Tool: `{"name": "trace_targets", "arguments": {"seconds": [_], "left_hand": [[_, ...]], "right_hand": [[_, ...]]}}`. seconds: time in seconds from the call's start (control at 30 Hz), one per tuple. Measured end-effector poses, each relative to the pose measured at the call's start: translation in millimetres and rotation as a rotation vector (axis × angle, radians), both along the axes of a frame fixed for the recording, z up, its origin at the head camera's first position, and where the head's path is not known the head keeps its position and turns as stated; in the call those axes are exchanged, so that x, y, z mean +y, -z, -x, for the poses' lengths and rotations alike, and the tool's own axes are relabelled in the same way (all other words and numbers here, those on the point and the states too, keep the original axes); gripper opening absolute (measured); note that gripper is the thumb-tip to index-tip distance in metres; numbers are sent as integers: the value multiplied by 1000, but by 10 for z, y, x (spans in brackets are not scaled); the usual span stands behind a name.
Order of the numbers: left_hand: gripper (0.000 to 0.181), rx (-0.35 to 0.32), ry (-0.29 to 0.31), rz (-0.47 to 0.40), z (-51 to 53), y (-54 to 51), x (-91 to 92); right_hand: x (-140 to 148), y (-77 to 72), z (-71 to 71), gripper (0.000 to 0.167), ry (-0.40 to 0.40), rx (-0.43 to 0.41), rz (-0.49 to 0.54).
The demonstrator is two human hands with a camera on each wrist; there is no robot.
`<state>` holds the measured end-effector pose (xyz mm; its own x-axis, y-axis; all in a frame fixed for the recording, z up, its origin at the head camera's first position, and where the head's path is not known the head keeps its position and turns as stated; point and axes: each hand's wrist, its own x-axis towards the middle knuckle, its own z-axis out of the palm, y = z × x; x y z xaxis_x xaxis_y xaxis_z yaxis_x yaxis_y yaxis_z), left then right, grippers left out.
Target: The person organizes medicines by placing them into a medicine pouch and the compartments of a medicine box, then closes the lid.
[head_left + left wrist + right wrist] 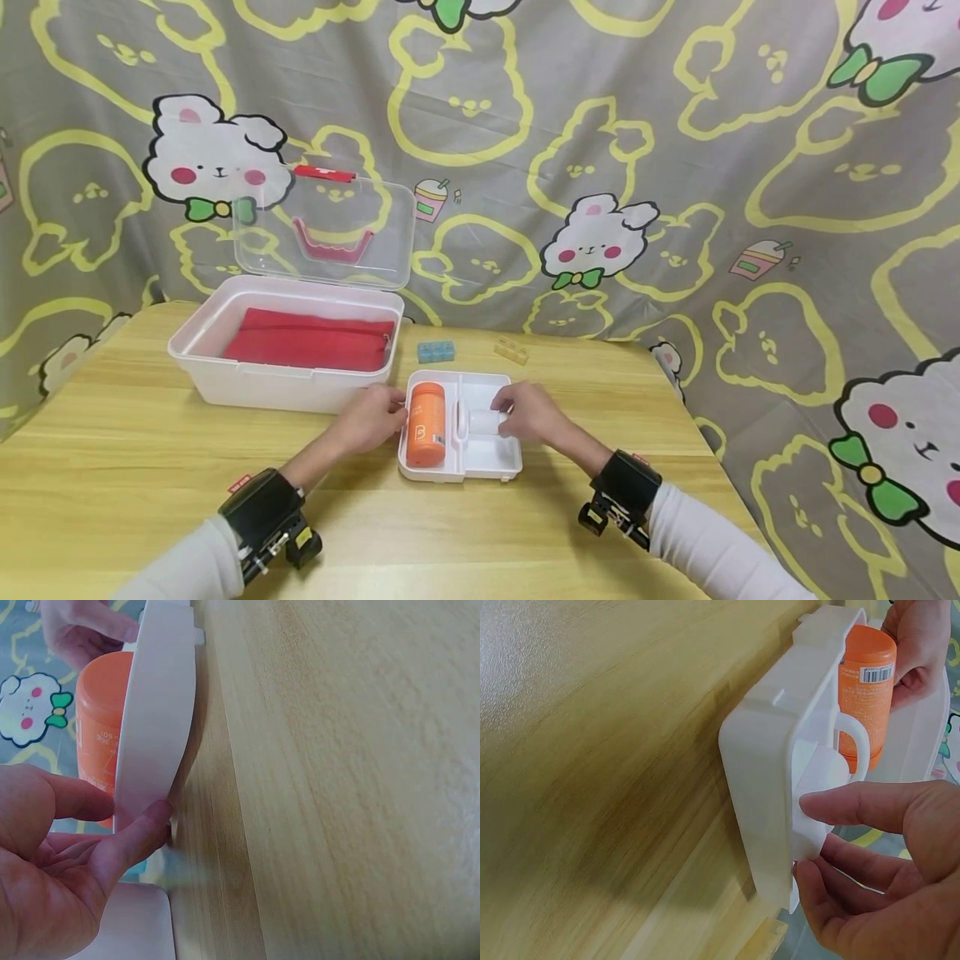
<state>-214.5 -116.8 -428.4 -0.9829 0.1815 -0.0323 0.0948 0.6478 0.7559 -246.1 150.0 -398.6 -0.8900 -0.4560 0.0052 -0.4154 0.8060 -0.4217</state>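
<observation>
While left hand (371,417) is pinching tray (491,460), right hand (531,412) is pinching white container (483,422). Keeping tray steady is probably helping.

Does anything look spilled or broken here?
Nothing stands out as spilled or broken. The orange bottle lies on its side in the white tray, but no leak shows. The blue block and yellow block look whole.

A blue block (436,352) and a yellow block (512,350) lie on the wooden table (450,542) — a cartoon-print curtain (480,192) behind.
</observation>
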Motion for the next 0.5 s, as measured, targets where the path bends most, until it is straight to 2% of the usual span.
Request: {"name": "trace_targets", "arguments": {"seconds": [0.5], "left_hand": [[22,-7,-4,-10,-14,0,-8]], "right_hand": [[-23,12,-7,28,20,21,-32]]}}
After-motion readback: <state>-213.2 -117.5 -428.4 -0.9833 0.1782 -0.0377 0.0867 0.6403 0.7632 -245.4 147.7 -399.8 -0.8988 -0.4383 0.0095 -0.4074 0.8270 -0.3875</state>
